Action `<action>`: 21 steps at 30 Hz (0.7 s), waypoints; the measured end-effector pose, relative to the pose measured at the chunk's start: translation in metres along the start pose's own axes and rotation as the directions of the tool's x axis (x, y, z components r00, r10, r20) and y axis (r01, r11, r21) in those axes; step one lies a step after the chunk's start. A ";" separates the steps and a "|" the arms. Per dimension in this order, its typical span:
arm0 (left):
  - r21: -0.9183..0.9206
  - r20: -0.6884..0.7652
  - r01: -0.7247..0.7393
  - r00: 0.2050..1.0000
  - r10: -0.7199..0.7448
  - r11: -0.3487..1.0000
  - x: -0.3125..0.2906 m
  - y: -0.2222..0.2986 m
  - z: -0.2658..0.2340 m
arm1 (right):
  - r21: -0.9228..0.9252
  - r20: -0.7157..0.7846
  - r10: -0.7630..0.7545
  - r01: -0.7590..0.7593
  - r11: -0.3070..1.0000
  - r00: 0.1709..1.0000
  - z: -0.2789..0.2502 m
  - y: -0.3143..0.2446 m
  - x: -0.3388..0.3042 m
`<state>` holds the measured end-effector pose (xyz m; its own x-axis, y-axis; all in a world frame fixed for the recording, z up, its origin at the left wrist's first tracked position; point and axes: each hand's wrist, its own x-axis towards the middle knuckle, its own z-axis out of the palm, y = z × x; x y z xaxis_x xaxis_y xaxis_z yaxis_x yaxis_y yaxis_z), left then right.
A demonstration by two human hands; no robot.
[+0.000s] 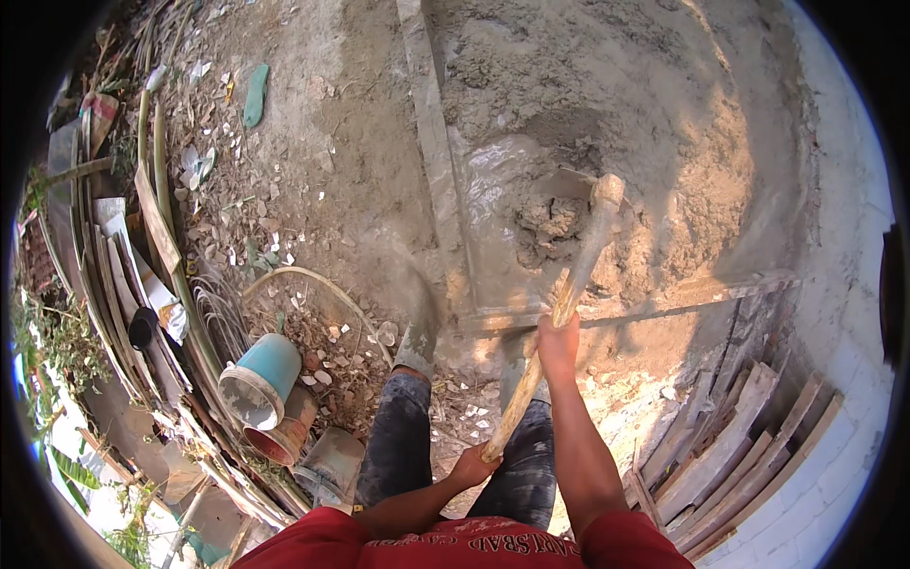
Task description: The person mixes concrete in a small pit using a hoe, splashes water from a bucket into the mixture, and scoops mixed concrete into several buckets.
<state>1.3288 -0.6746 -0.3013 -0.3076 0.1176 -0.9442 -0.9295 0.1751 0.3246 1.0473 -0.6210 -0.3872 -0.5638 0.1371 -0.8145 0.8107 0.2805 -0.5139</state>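
Both my hands are closed round the wooden handle of a hoe (595, 245), which slants from my lap up to the right. My left hand (474, 468) grips its lower end, close to my thigh. Higher up the shaft, my right hand (557, 341) is wrapped round it. The thick head end of the handle is over a heap of wet grey mortar (701, 204). Most of the blade is hidden behind the handle and the mortar; only a thin edge shows. A lump of mortar (550, 216) lies beside it, near a shiny wet patch.
Wooden boards (431, 133) edge the mortar on its left and near sides. A blue bucket (270, 368) and other dirty buckets lie at my left, near bamboo poles (163, 180) and a hose (318, 275). Planks (735, 446) are stacked by the white wall (848, 417) at right.
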 end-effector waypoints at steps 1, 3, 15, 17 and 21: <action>-0.023 0.005 0.043 0.999 -0.043 0.999 -0.004 0.000 -0.003 | -0.031 -0.038 -0.011 0.010 0.999 0.999 0.001 -0.007 -0.012; 0.003 -0.032 0.015 0.999 -0.014 1.000 0.012 0.004 -0.016 | 0.028 -0.030 -0.079 0.080 0.996 0.996 0.013 -0.031 -0.019; -0.900 -0.044 0.012 0.992 -0.118 0.436 0.105 0.151 0.055 | -0.446 0.338 -0.054 0.211 0.870 0.939 0.073 -0.064 0.165; -0.836 -0.034 0.043 0.991 -0.131 0.546 0.078 0.136 0.065 | -0.405 0.326 -0.043 0.181 0.896 0.944 0.051 -0.050 0.139; -0.396 0.038 0.231 0.971 -0.236 0.889 0.009 0.096 0.062 | -0.116 0.245 0.021 0.008 0.993 0.969 -0.023 -0.017 0.083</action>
<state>1.2491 -0.5960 -0.2752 -0.0716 0.1098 -0.9914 -0.9777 -0.2045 0.0480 0.9827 -0.5924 -0.4396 -0.4904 -0.0942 -0.8664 0.7824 0.3902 -0.4853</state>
